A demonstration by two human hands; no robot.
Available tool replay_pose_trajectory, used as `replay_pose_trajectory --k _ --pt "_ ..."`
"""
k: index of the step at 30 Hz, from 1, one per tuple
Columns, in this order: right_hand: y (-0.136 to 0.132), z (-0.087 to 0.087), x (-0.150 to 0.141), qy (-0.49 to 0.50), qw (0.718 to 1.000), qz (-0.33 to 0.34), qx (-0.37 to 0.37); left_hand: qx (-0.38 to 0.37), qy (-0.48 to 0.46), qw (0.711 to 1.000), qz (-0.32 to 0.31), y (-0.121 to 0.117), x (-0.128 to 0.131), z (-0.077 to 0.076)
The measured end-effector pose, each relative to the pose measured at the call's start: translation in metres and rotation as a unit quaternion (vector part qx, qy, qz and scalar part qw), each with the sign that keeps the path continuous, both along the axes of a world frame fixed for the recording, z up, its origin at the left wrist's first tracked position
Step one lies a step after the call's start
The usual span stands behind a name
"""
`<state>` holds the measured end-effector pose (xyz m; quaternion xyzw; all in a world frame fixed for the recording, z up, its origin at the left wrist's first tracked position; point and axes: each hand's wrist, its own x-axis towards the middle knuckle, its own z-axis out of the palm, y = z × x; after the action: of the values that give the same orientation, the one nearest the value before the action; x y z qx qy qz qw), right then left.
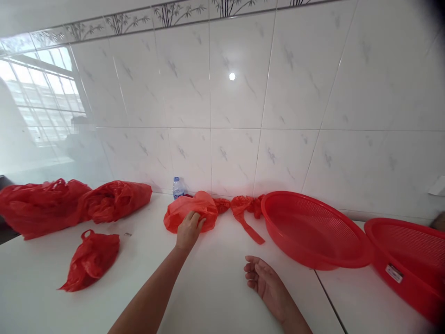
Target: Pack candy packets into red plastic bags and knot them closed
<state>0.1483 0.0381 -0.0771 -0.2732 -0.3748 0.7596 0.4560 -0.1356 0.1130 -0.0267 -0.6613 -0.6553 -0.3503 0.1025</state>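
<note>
Pinching the pale red bag (203, 203), the left hand (188, 229) likely needed only light pressure; the right hand (264, 281) hovered empty, half-curled.

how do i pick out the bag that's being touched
On the white table, find the blue-capped bottle by the tiled wall. The red bag lies just in front, paler than the red bags to the left and the only one with the left hand on it.

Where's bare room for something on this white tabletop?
Bare: between left hand and right hand; between left forearm and small crumpled red plastic bag. Crowded: along the tiled wall, with red plastic bags, blue-capped plastic bottle, round red plastic baskets.
</note>
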Motion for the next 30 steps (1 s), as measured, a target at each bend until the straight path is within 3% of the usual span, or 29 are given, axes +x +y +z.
replay_pose_trajectory --k 3,7,12,17,21,24,26,28,30 --pt "0.000 0.000 -0.001 -0.042 0.998 0.013 0.035 0.077 0.032 0.995 -0.050 -0.021 0.009 -0.012" --pt "-0.002 -0.002 -0.003 -0.105 0.991 0.031 0.083 0.060 0.070 0.982 -0.167 -0.033 0.019 -0.027" --pt "-0.004 -0.002 -0.004 -0.165 0.979 0.041 0.115 0.092 0.037 0.982 -0.159 -0.040 0.021 -0.035" --pt "-0.005 0.002 -0.005 -0.176 0.977 0.039 0.115 0.135 -0.136 0.971 -0.146 -0.050 0.024 -0.020" --pt "-0.006 0.004 -0.005 -0.182 0.976 0.038 0.115 0.135 -0.341 0.927 -0.079 -0.068 0.039 0.003" --pt "-0.007 0.005 -0.006 -0.189 0.974 0.034 0.119 0.066 -0.449 0.887 -0.092 -0.080 0.047 0.016" --pt "-0.007 0.005 -0.007 -0.192 0.974 0.029 0.116 -0.043 -0.491 0.856 -0.156 -0.083 0.048 0.017" --pt "-0.007 0.006 -0.008 -0.195 0.974 0.026 0.114 -0.184 -0.471 0.831 -0.233 -0.080 0.047 0.012" --pt "-0.008 0.006 -0.008 -0.197 0.973 0.022 0.117 -0.291 -0.390 0.832 -0.268 -0.073 0.045 0.003"
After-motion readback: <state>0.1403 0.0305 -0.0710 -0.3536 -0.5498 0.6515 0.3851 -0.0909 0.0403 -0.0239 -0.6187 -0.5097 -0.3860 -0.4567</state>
